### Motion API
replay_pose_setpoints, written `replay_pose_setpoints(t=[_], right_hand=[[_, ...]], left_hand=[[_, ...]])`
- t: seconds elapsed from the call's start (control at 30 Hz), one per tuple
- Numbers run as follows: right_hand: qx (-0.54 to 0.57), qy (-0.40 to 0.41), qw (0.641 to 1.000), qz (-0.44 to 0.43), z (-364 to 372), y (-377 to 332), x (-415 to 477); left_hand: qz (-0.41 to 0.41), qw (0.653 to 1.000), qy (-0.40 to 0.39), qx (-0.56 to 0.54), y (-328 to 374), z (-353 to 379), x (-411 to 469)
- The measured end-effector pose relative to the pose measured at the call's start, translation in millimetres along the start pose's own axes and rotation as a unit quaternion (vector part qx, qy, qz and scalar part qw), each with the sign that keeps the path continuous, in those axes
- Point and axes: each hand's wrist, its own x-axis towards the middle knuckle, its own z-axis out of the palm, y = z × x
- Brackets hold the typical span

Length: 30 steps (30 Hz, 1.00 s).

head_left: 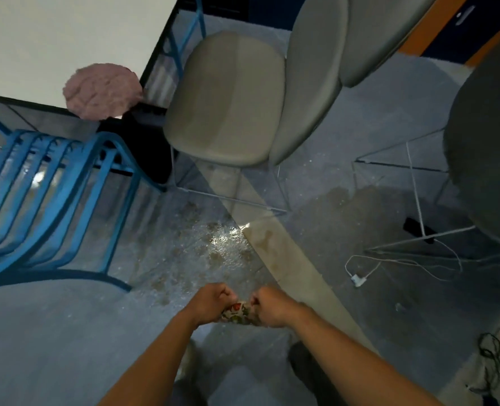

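Patterned item [237,311], small, with red and green marks on a pale ground, lies low in the frame just right of centre, held between my two fists above the grey floor [52,332]. I cannot tell whether it is cloth or wrapper.

Far left: stacked blue chairs [41,194], their curved frames nested one inside another. Upper left: white tabletop [38,39] with a pink fluffy pad [102,90] lying at its near corner and overhanging the edge.

Centre, upper half: beige chair [228,98] on thin wire legs, with more beige seat shells tilted just beside it to the right.

Centre, bottom: my left hand [213,301] has its fingers curled tight round the left end of the item. My right hand [272,307], just beside it, has its fingers curled as well and grips the right end. Only the middle strip of the item shows between the knuckles.

Right of centre: white cable [358,279] looped on the floor, ending in a small plug. Far right: dark round seat [486,142] on wire legs. Lower right corner: black cord [490,350], tangled on the floor.
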Motion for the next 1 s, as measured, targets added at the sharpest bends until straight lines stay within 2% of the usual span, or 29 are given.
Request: replay_pose_setpoints(t=[0.13, 0.3, 0.53, 0.67, 0.83, 0.9, 1.0], right_hand=[[-0.019, -0.004, 1.0, 0.003, -10.9, 73.2, 45.5], [-0.015, -0.004, 1.0, 0.008, -16.3, 147.6, 116.6], [0.007, 0.06, 0.997, 0.042, -8.1, 234.9, 244.6], [0.049, 0.11, 0.992, 0.049, 19.5, 275.3, 302.7], [0.011, 0.071, 0.995, 0.067, 90.0, 318.2, 348.2], [0.021, 0.096, 0.992, 0.078, 109.0, 336.4, 363.0], [0.013, 0.179, 0.981, 0.074, 118.3, 362.9, 382.0]], left_hand=[[-0.012, 1.0, 0.011, -0.011, 15.2, 50.1, 62.0], [-0.014, 0.999, 0.02, 0.025, 25.0, 98.5, 157.8], [0.05, 0.996, 0.028, 0.064, 4.7, 131.5, 326.2], [0.112, 0.989, 0.032, 0.094, -32.4, 149.1, 399.2], [0.131, 0.973, -0.031, 0.186, -109.6, 194.5, 443.7], [0.158, 0.957, 0.024, 0.243, -136.8, 218.0, 460.2], [0.234, 0.905, 0.154, 0.321, -150.8, 243.3, 499.0]])
